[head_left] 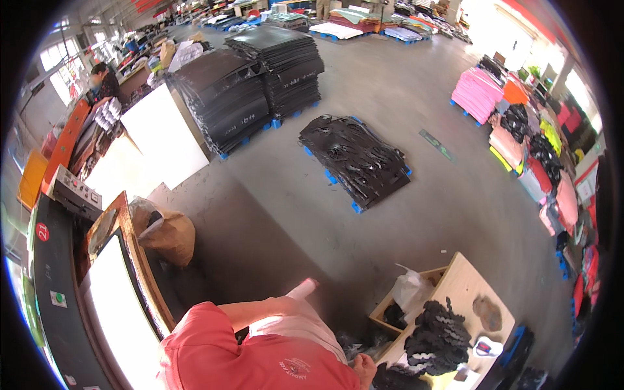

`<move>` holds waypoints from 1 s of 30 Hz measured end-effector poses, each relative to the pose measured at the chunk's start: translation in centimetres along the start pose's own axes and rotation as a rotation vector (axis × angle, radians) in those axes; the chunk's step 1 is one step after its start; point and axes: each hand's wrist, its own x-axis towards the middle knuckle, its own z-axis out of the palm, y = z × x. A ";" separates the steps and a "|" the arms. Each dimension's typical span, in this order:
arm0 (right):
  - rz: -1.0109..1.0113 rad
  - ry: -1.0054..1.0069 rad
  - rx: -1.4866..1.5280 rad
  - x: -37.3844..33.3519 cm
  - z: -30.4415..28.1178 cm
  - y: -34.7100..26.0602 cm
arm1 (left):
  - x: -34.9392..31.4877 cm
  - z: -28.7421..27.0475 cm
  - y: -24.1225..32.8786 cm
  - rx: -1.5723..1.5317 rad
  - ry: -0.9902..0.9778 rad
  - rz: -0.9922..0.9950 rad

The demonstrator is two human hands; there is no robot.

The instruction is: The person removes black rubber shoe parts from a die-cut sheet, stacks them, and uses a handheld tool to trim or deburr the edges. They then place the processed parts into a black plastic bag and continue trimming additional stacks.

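My bare left arm reaches forward across my light trousers. At its end my left hand (303, 288) is pale with glare and smeared, so its fingers cannot be told apart; nothing distinct shows in it. At the lower edge, my right hand (365, 369) is closed, with its fingers curled; whatever it may hold is hidden. It is beside a light wooden table (463, 279), close to its near left edge. On that table lies a heap of black wavy-edged cut pieces (439, 335). A small white dish-like object (487, 347) sits right of the heap, below a brownish patch (487, 313).
An open drawer (383, 320) with a clear plastic bag (411, 294) juts from the table. Left stand a machine (55, 279) and a brown paper sack (170, 235). Ahead, black sheets (354, 159) lie on a blue pallet, behind them tall black stacks (224, 97). A person (107, 84) works far left.
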 end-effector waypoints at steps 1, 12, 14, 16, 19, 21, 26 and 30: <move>-0.085 -0.003 -0.123 0.4 0.5 0.3 | 0.2 -0.7 -0.8 -0.035 0.014 -0.015; -0.026 -0.276 -0.147 14.5 9.3 -18.9 | 3.4 -16.7 -11.2 0.103 -0.035 0.093; -0.085 -0.441 -0.272 18.1 12.2 -26.3 | 2.2 -20.3 -12.2 0.090 0.062 0.152; -0.298 -0.361 -0.180 21.1 16.1 -32.6 | 1.3 -22.7 -12.9 -0.272 0.125 -0.008; -0.402 -0.386 -0.114 23.9 20.6 -38.6 | 1.3 -25.6 -14.1 -0.447 0.105 -0.069; -0.427 -0.424 -0.123 25.6 22.7 -41.0 | 1.7 -26.7 -14.6 -0.504 0.152 -0.172; -0.492 -0.515 -0.243 29.6 25.9 -44.2 | 0.6 -30.4 -15.2 -0.740 0.222 -0.309; -0.541 -0.585 -0.248 33.5 28.9 -46.1 | -2.2 -35.0 -13.9 -0.866 0.232 -0.271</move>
